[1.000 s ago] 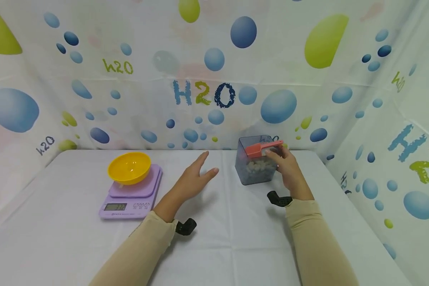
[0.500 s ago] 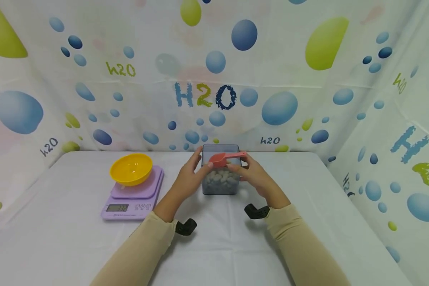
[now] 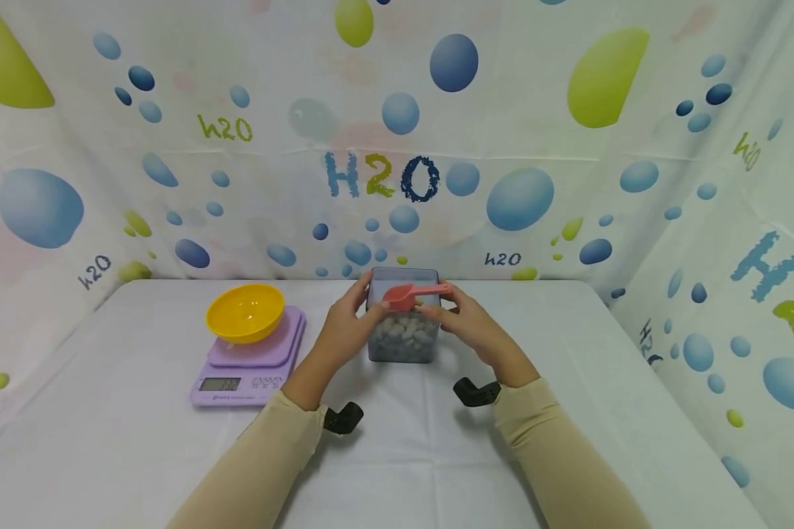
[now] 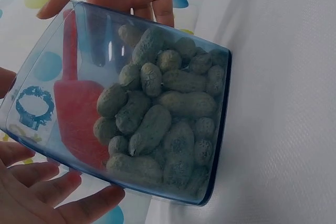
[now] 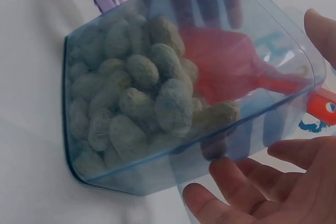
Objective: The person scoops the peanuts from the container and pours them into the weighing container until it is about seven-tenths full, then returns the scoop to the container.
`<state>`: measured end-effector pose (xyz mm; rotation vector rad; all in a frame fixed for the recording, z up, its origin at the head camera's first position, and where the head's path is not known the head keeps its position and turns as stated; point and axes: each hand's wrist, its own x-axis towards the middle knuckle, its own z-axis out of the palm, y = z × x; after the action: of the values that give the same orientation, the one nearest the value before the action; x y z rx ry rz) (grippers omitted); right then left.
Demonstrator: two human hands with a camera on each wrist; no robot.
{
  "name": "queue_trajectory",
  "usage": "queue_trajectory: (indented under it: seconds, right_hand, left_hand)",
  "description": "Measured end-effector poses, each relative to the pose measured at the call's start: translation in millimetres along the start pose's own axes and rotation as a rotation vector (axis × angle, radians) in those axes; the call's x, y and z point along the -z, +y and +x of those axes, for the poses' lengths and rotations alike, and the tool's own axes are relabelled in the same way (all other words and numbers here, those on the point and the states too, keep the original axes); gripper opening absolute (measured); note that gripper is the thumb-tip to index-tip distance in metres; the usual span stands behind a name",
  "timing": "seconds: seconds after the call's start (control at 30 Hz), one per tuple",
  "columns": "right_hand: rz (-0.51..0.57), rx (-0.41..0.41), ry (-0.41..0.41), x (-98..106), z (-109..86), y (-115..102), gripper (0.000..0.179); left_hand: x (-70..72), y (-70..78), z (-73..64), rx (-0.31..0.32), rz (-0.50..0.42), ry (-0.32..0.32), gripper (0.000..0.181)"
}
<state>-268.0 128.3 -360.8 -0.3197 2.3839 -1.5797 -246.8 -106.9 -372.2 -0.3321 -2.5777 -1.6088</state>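
A see-through blue-grey plastic container (image 3: pixel 402 351) stands on the table between my hands, partly filled with unshelled peanuts (image 4: pixel 181 103). A red scoop (image 3: pixel 400 295) lies inside on the peanuts. Its handle (image 5: pixel 324 106) sticks out over the right rim. My left hand (image 3: pixel 344 323) holds the container's left side, thumb by the near rim and fingers along the wall. On the other side my right hand (image 3: pixel 479 330) holds the right wall, fingertips against it and thumb near the front. In the head view the far fingers of both hands are partly hidden.
Left of the container, a lilac kitchen scale (image 3: pixel 248 375) with a lit display carries a yellow bowl (image 3: pixel 246 314). White cloth covers the table (image 3: pixel 437 470). A patterned curtain (image 3: pixel 278 95) closes off the back and sides.
The container with its scoop came from the right to the middle, carried by my right hand. My left hand, spread in the air before, now holds its left side.
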Motion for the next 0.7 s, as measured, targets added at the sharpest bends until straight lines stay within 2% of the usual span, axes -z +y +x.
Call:
queue_trajectory:
  seconds: [0.2, 0.27, 0.33, 0.4, 0.53, 0.6, 0.7]
  right_hand:
    - [-0.041, 0.034, -0.002, 6.6, -6.0, -5.5, 0.083]
    - [-0.088, 0.052, 0.018, 9.3, -7.3, -5.4, 0.086]
    - [-0.190, 0.078, 0.052, 11.0, -9.1, -6.5, 0.086]
    - [-0.318, 0.150, 0.115, 12.0, -7.1, -3.7, 0.083]
    - [-0.547, 0.358, 0.274, 12.2, -9.9, -11.4, 0.066]
    - [-0.601, 0.427, 0.317, 11.8, -11.8, -15.3, 0.055]
    - [-0.631, 0.443, 0.311, 10.7, -13.0, -17.5, 0.044]
  left_hand:
    - [1.5, 0.6, -0.3, 0.014, 0.025, -0.007, 0.077]
    - [1.4, 1.6, 0.0, 0.011, 0.037, -0.022, 0.079]
    - [1.5, 2.5, 0.3, 0.001, 0.044, -0.037, 0.080]
    - [1.7, 3.4, 0.2, -0.006, 0.048, -0.047, 0.081]
    - [1.4, 5.2, 0.0, -0.018, 0.043, -0.051, 0.082]
    - [0.8, 5.1, 0.0, -0.027, 0.044, -0.059, 0.084]
    - [-0.2, 3.8, -0.8, -0.036, 0.047, -0.076, 0.085]
